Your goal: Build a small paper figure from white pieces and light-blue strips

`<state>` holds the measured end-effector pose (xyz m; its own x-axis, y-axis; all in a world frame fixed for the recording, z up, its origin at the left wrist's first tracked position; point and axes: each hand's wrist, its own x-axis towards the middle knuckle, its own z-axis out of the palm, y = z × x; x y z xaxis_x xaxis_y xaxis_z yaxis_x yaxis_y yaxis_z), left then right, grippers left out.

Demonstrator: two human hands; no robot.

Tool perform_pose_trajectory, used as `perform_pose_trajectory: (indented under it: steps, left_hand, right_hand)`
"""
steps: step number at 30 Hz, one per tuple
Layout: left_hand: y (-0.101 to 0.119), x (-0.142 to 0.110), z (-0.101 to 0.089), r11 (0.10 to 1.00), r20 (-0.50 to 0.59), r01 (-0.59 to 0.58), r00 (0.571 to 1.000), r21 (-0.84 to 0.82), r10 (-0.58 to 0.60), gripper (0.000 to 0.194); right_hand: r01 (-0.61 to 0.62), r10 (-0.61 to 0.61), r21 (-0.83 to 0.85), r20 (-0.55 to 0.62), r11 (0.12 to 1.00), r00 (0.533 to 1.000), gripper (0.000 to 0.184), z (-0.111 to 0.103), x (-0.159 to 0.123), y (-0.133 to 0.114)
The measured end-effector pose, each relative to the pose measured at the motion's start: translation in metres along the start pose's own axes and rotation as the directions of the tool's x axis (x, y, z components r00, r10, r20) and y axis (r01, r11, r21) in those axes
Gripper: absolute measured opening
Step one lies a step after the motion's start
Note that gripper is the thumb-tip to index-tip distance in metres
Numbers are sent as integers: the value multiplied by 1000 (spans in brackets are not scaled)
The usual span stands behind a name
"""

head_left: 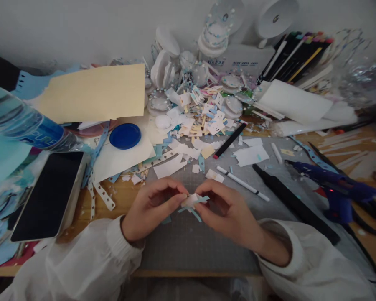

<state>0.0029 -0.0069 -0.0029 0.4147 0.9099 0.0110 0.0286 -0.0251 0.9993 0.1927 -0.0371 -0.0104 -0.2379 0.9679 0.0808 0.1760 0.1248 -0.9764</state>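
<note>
My left hand (pixel 150 207) and my right hand (pixel 225 209) meet over a grey cutting mat (pixel 191 242) near the desk's front edge. Both pinch one small paper piece (pixel 192 201), white with light blue strips hanging from it. The fingers of each hand are closed on it. White sleeves cover both forearms.
A phone (pixel 48 194) lies at left beside a water bottle (pixel 21 123) and a blue lid (pixel 125 136). A cream sheet (pixel 97 92) and a heap of paper scraps (pixel 203 113) sit behind. A blue glue gun (pixel 335 188), pens (pixel 242 183) and markers (pixel 297 54) are at right.
</note>
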Motion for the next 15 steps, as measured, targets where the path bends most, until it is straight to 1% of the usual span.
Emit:
perform_pose_trajectory:
  steps: [4,9,12,15]
  left_hand:
    - [0,0,-1,996,43,-50,998,79,46,8]
    - [-1,0,-1,991,54,-48,998,121,42,12]
    - [0,0,-1,988,69,-48,997,149,38,15]
    - [1,1,1,990,58,-25,998,142,17,17]
  right_hand:
    - [-13,13,25,6,1000,1000,7,0,-1,-1]
    - [-26,26,15,-15,1000,1000,7,0,0,-1]
    - [-18,18,9,-2,1000,1000,6,0,1,-1]
    - [-32,31,35,23,999,999,6,-1,1,-1]
